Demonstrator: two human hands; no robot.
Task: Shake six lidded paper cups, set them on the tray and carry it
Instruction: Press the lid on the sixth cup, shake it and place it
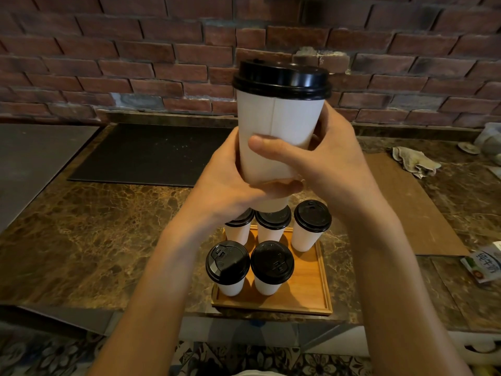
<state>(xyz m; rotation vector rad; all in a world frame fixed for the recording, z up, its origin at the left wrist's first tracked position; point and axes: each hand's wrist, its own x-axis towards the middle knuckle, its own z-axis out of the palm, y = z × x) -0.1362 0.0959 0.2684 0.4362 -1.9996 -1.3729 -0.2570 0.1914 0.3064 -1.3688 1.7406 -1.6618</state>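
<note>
1. White paper and a black plastic lid (282,80): that is the raised cup (279,126), held upright in the air above the worktop's near edge, in front of the brick wall (135,50).
2. Both hands clasp the raised cup. The left hand (230,180) wraps its lower part from the left, thumb curled across the front just above the base.
3. The right hand (336,161) wraps it from the right, thumb laid across the front at mid-height and fingers curled round the far side, out of sight.
4. Below the hands, a wooden tray (306,291) lies on the marble worktop (108,226), its near rim at the worktop's near edge.
5. Five more lidded cups stand upright on the tray. Three line its far edge: the back-left cup (238,233), partly hidden by the left wrist, the back-middle cup (272,229) and the back-right cup (311,229).
6. Two stand toward the tray's near-left corner: the front-left cup (227,264) and the front-right cup (272,264), lids just beside each other.
7. A black mat (151,153) lies along the worktop's far edge, left of the hands.
8. A brown board (406,202) lies right of the tray, with a crumpled rag (414,160) at its far end.
9. A printed carton (485,264) lies at the worktop's right edge.
</note>
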